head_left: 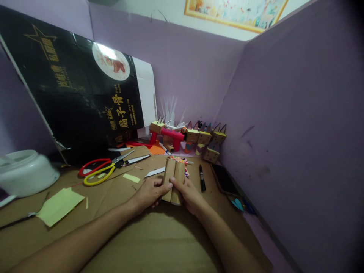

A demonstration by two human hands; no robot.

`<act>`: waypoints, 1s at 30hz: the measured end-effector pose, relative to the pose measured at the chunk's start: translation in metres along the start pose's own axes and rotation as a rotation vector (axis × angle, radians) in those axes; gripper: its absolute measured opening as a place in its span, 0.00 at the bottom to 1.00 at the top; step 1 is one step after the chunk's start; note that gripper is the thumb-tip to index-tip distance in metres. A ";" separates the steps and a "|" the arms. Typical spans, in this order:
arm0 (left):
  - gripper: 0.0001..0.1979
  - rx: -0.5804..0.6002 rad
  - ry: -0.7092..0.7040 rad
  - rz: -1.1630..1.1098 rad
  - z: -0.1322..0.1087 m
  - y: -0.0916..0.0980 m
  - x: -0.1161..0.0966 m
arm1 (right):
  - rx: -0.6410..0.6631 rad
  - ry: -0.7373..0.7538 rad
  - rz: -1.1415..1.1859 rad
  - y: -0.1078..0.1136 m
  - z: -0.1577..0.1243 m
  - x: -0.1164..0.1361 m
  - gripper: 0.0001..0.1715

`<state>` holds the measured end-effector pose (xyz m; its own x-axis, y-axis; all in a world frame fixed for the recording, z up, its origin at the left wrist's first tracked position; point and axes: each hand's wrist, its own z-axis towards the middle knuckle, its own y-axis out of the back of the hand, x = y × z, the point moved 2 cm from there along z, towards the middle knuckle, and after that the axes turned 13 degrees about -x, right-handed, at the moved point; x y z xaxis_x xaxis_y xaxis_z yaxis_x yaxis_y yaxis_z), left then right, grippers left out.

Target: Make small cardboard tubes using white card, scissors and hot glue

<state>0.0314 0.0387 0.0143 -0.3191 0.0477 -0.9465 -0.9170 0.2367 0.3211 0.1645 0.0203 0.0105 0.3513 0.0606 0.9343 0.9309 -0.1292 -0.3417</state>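
Observation:
Two brown cardboard tubes (179, 172) are held side by side, long sides together, above the middle of the cardboard-covered table. My left hand (149, 192) is closed around the left side, its thumb pressed on the front near the seam. From the other side my right hand (192, 193) grips them, its thumb tip close to the left one. Behind the tubes a colourful patterned piece (187, 172) shows in part; whether it is joined to them I cannot tell. A white paper strip (155, 172) lies just left of them.
Red-and-yellow scissors (98, 172), yellow paper (61, 206) and a white tub (27, 172) are at the left. A black pen (202, 178) and a phone (224, 180) lie right. Behind stand box-headed figures (204, 137), a pink tube (173, 134) and a large black carton (79, 87).

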 end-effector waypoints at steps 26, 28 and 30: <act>0.25 0.079 -0.150 -0.111 0.003 -0.002 0.005 | -0.073 0.116 -0.093 0.006 0.005 -0.002 0.30; 0.27 0.089 -0.137 -0.102 0.003 -0.002 0.005 | -0.059 0.114 -0.085 0.005 0.004 -0.002 0.30; 0.28 0.098 -0.134 -0.101 0.004 -0.002 0.005 | -0.040 0.113 -0.077 0.003 0.003 0.000 0.31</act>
<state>0.0321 0.0423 0.0088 -0.1854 0.1465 -0.9717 -0.9131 0.3397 0.2255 0.1679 0.0230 0.0086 0.2630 -0.0393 0.9640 0.9493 -0.1680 -0.2658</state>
